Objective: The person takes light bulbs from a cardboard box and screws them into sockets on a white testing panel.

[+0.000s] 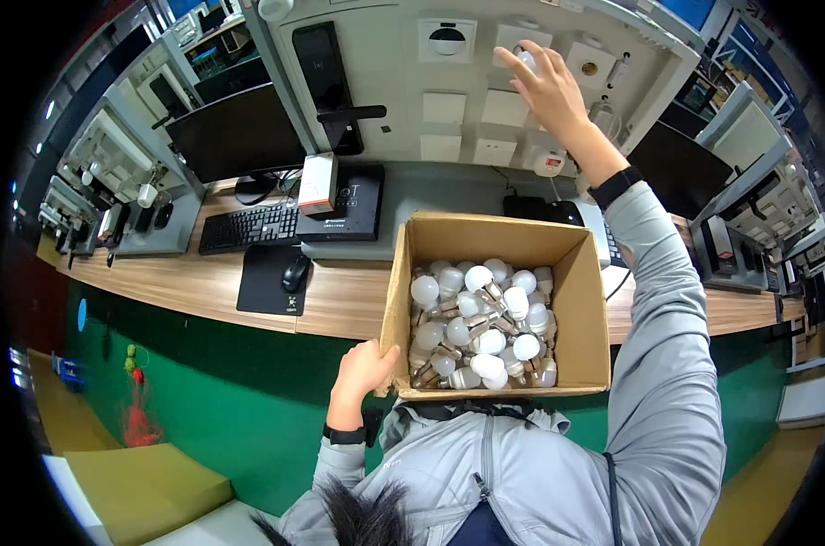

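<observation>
My left hand point(363, 375) grips the near left corner of an open cardboard box point(499, 238) held against my front. Many white light bulbs point(516, 300) with metal screw bases lie jumbled inside it. My right arm stretches up and forward to a light grey upright panel point(385, 77). There my right hand point(551, 89) has its fingers curved around a round white light bulb point(527, 60) in front of a square white wall fitting point(518, 36). The bulb's base is hidden, so I cannot tell whether it touches the fitting.
Several switches, sockets and a black door lock point(326, 82) are mounted on the panel. On the wooden desk point(339, 300) are a keyboard point(248, 227), a mouse point(296, 272), a black box point(353, 205) and a small white box point(318, 182). Monitors point(237, 134) stand either side.
</observation>
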Motion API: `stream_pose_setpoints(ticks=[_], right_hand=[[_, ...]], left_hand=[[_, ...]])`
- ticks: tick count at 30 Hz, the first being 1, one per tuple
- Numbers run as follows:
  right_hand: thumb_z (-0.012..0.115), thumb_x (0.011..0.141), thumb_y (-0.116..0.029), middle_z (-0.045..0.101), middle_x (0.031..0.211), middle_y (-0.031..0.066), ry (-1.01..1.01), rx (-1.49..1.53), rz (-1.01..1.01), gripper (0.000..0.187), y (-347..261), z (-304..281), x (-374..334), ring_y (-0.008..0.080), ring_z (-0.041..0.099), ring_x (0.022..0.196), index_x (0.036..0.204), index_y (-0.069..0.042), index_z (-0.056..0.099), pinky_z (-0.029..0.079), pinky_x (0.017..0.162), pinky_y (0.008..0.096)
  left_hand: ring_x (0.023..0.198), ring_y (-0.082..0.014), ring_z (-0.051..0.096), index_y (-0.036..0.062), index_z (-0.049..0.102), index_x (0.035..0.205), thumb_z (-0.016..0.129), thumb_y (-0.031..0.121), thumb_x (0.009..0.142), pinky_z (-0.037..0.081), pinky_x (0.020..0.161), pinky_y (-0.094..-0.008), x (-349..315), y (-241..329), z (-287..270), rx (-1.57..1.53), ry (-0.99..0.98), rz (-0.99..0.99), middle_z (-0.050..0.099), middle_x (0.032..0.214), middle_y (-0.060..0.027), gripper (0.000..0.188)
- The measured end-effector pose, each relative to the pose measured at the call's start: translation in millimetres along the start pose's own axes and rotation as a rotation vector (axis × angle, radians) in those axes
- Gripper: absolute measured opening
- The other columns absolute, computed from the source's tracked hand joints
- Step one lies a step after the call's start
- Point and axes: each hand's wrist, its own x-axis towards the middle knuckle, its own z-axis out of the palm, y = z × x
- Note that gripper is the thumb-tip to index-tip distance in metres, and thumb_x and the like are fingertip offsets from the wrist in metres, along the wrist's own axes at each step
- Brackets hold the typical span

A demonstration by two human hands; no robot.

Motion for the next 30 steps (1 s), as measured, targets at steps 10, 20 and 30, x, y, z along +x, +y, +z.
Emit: stream_pose_setpoints(ticks=[10, 20, 30], right_hand=[[0.064, 0.072, -0.004, 0.044, 0.127, 0.0103, -0.031, -0.077, -0.017, 0.048, -7, 6, -5, 0.0298, 0.044, 0.118, 0.117, -0.014, 0.052, 0.04, 0.098, 0.0411], [0.068, 0.067, -0.009, 0.053, 0.117, 0.0125, -0.425, 0.573, -0.054, 0.045, -46, -55, -3, 0.0311, 0.051, 0.11, 0.11, -0.01, 0.055, 0.043, 0.093, 0.0393], [0.08, 0.056, -0.029, 0.065, 0.104, 0.018, -1.945, 0.447, -0.3, 0.058, -134, -20, -130, 0.0324, 0.064, 0.09, 0.105, -0.003, 0.066, 0.051, 0.077, 0.0399]], left_hand=[[0.086, -0.0414, 0.061, -0.0059, 0.063, 0.085, 0.052, 0.043, 0.084, 0.049, 0.076, -0.0465, -1, 1, 0, 0.002, -0.015, -0.018, 0.063, 0.085, -0.0278, 0.05], [0.086, -0.0412, 0.061, -0.0051, 0.064, 0.084, 0.052, 0.043, 0.084, 0.049, 0.077, -0.0465, -2, -1, 4, -0.007, -0.002, 0.0, 0.063, 0.085, -0.0268, 0.05], [0.09, -0.041, 0.06, -0.0019, 0.063, 0.096, 0.054, 0.039, 0.084, 0.048, 0.078, -0.0449, 1, 5, -1, 0.021, -0.033, -0.041, 0.063, 0.089, -0.0259, 0.044]])
